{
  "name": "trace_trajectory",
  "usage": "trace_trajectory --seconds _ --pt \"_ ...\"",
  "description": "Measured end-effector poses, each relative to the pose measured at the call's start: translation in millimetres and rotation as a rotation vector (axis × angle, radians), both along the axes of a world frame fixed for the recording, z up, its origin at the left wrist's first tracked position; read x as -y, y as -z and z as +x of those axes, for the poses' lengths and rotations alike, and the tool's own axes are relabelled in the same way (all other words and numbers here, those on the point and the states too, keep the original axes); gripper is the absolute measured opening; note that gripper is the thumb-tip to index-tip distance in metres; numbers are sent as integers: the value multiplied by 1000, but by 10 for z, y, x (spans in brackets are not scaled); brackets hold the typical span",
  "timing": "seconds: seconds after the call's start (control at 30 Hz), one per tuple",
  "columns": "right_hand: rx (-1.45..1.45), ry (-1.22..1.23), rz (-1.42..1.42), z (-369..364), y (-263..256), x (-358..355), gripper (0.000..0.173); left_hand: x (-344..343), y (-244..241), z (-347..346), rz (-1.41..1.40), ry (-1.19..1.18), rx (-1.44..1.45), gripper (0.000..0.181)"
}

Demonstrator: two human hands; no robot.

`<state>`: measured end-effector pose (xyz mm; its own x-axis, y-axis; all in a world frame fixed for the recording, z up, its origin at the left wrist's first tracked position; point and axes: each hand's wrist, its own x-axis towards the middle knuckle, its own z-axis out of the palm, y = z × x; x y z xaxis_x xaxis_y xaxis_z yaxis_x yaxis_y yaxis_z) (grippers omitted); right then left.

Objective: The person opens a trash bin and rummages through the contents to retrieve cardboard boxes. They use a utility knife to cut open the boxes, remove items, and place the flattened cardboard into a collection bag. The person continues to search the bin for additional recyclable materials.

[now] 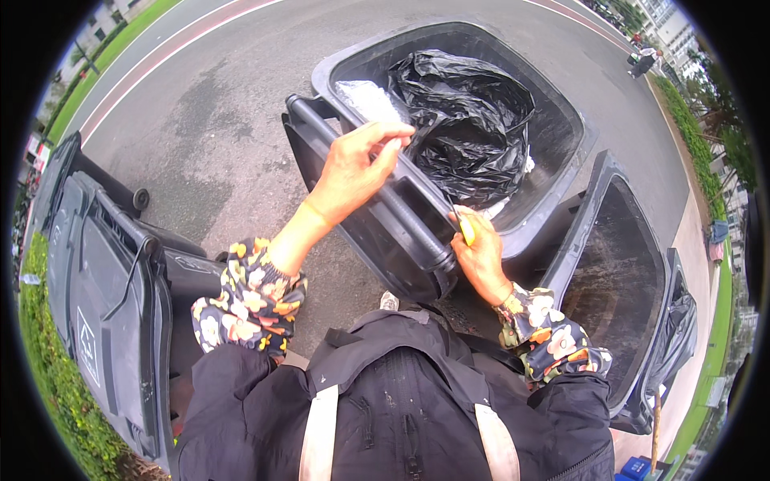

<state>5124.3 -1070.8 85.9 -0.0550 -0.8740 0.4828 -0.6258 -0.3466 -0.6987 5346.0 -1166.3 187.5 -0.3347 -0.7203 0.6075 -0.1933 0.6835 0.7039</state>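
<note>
A grey wheeled bin [579, 141] stands in front of me with its lid [301, 144] folded back towards me. In it are a crumpled black plastic bag [475, 120] and a piece of whitish translucent plastic [368, 101]. My left hand [358, 162] is over the bin's near edge and handle bar, thumb and fingertips close together; whether something thin is between them is unclear. My right hand [483, 255] grips a small yellow-handled tool [467, 230] at the same edge. A thin dark part extends from the tool towards the bin; its exact kind is unclear.
Several closed wheeled bins [111, 288] stand at left beside a hedge [54, 373]. Close on my right is another open bin [619, 270], with a black bag [677, 330] beyond it. A wooden stick [655, 430] rises near a blue container [634, 469]. A person [646, 62] is far off.
</note>
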Motion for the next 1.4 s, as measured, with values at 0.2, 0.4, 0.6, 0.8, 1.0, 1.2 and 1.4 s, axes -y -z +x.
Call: trace_trajectory --seconds 0.2,0.4,0.6,0.8,1.0,1.2,1.4 --pt "80 5 174 -43 -158 48 43 1922 306 -1505 -356 173 485 50" --pt "655 -42 506 -488 -513 350 32 2550 912 -1936 -64 443 1501 70" --pt "796 188 289 -666 -881 1131 33 1997 1502 -1349 203 1253 1818 73" --pt "1006 86 551 -511 63 2464 41 1968 1243 -1369 366 1363 1625 72" --pt "53 697 1008 -1518 1263 2485 51 2631 1231 -1309 1096 876 1309 61" --pt "-18 716 1048 -1330 746 2591 36 2982 1896 -1970 209 593 1181 59" --pt "332 659 737 -1564 857 2723 31 2064 2946 -1785 320 1369 962 76"
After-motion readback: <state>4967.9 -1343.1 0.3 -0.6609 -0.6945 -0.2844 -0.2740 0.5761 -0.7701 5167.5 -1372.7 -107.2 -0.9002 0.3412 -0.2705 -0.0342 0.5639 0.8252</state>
